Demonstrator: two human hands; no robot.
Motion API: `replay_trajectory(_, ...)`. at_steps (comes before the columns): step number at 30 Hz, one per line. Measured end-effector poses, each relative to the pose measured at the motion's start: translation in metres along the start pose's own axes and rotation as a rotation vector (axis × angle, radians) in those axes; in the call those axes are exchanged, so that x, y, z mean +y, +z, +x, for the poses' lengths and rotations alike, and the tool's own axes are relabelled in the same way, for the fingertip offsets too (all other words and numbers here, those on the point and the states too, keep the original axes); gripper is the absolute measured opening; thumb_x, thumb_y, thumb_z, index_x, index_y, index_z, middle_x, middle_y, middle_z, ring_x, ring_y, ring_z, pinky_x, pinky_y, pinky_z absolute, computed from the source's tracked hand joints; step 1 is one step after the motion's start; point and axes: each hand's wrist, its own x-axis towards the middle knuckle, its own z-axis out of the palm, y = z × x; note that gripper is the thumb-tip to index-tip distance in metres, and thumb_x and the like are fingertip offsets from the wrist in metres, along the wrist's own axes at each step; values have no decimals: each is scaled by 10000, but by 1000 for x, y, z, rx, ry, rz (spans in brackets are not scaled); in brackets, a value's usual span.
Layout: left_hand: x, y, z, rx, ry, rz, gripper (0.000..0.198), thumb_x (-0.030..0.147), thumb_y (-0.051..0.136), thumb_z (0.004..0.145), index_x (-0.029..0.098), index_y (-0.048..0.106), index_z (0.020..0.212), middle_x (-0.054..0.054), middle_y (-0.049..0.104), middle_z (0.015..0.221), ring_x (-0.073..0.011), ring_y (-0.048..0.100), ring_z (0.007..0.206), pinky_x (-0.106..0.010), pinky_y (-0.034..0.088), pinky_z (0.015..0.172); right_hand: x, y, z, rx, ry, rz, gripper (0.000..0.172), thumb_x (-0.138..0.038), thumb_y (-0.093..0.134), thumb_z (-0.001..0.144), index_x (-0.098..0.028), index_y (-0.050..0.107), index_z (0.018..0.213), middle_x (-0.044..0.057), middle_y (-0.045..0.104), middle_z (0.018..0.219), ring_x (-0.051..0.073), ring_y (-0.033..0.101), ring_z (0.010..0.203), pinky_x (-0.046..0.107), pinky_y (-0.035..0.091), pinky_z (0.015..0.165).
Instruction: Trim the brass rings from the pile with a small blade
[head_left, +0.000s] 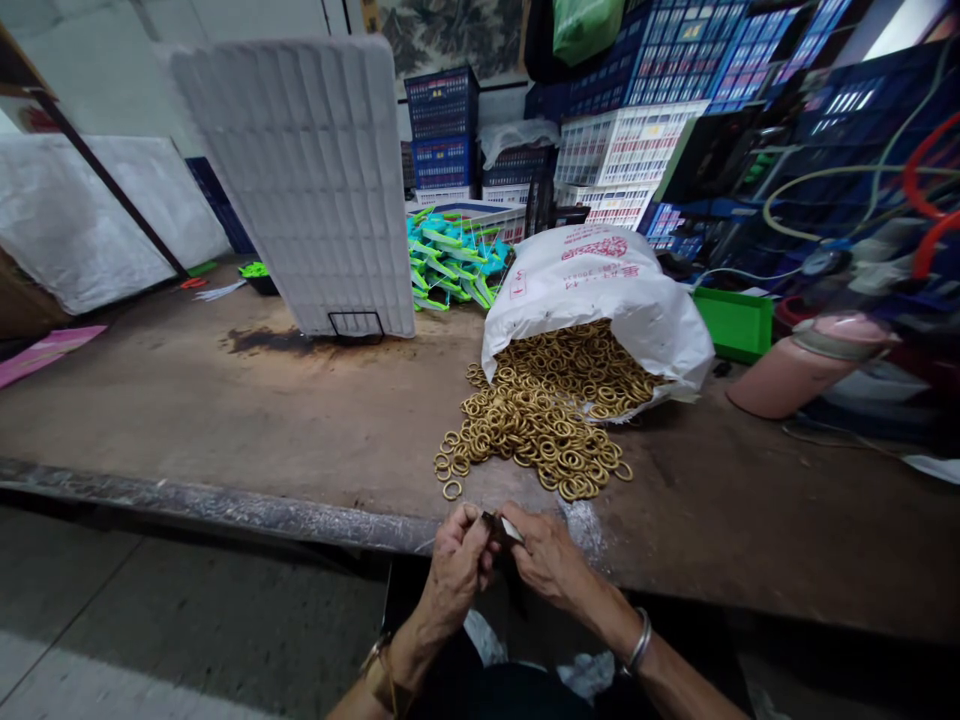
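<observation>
My left hand (454,560) is closed in front of the table's near edge, its fingers pinched together. What it pinches, probably small, is hidden by the fingers. Close beside it, my right hand (551,560) is closed around a small hand tool (511,530) with a pale flat part and a dark end. That dark end meets my left fingertips; its exact kind does not show. Just beyond both hands, a pile of brass-coloured rings (536,440) spreads over the table. The rings spill from the mouth of a white sack (581,285) lying on its side.
On the brown table (187,400) a tall white ribbed panel (300,190) stands upright. Behind it lie green and blue plastic pieces (457,260). To the right are a green tray (733,325) and a pink bottle (802,365). Stacked crates (442,130) line the back.
</observation>
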Motion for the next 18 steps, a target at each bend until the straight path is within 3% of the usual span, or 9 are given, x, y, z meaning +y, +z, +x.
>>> replay_trajectory(6, -1, -1, 0, 25, -30, -22, 360, 521, 549, 684, 189, 410, 688, 70, 473, 508, -21, 323, 348, -140, 229, 341, 1, 5, 0, -22, 0, -41, 255, -64, 343, 650, -196, 491, 810, -3, 576, 613, 111, 481, 515, 222, 242, 495)
replay_trajectory(10, -1, -4, -11, 12, -69, -41, 348, 506, 553, 691, 188, 412, 678, 70, 464, 492, -18, 310, 332, -137, 211, 324, 9, 7, 7, -7, 71, -219, 213, -106, 374, 692, -180, 509, 839, 19, 579, 593, 134, 488, 508, 250, 200, 479)
replay_trajectory(14, 3, -8, -26, -100, -79, -226, 306, 440, 582, 702, 184, 415, 670, 48, 497, 527, -27, 339, 347, -150, 230, 332, 9, 4, 24, 24, 139, -341, 192, -129, 350, 749, -166, 514, 841, 32, 574, 588, 136, 481, 487, 264, 178, 475)
replay_trajectory(18, 6, -19, -29, -38, -144, -431, 260, 392, 575, 718, 160, 458, 711, -10, 563, 672, -34, 392, 416, -151, 227, 359, -6, 11, 45, 65, 48, -268, 138, -139, 397, 735, -187, 489, 826, 21, 592, 674, 134, 518, 577, 246, 221, 507)
